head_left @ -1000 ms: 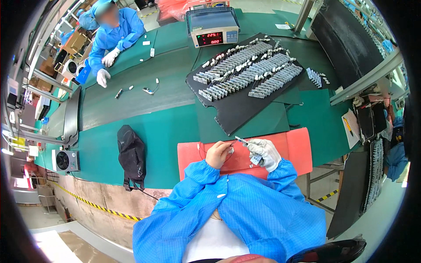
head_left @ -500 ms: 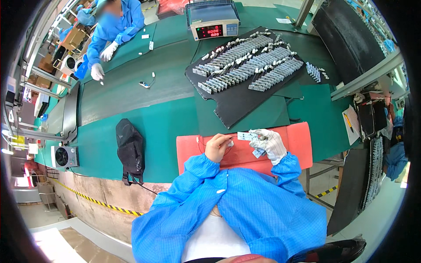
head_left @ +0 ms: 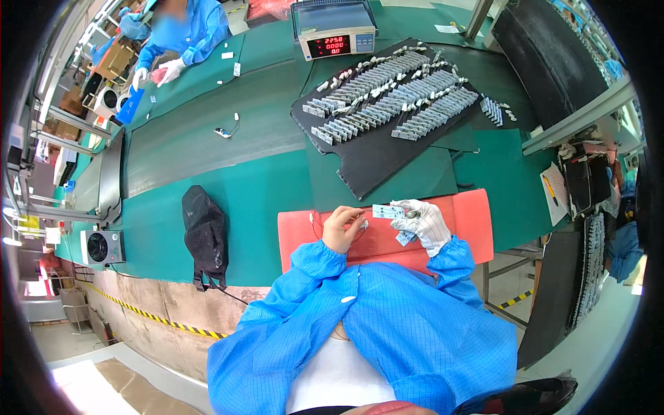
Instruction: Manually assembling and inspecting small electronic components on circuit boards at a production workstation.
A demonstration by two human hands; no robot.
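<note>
Over a red foam pad [head_left: 470, 221], both my hands work close together. My right hand [head_left: 427, 227], in a white glove, pinches the right end of a small white circuit board [head_left: 385, 211]. A second small board [head_left: 406, 237] sits under the gloved fingers, partly hidden. Bare, my left hand [head_left: 340, 229] has thumb and fingertips pressed together at the first board's left side, on a thin dark wire [head_left: 360, 238] that loops down over the pad. A small white connector [head_left: 365, 225] shows beside the fingertips; how the wire meets the board is too small to tell.
Beyond the pad, a black board [head_left: 366, 166] carries rows of small circuit boards; several more [head_left: 492, 111] lie to its right. A meter [head_left: 337, 38] with red digits stands behind. At left are a black bag [head_left: 205, 235] and small fan [head_left: 102, 247]. A co-worker [head_left: 181, 31] stands far left.
The meter's red readout has changed. The co-worker's gloved hands have drawn back and hold something pinkish. A wired board on the dark belt has shifted slightly left. My hands have barely moved.
</note>
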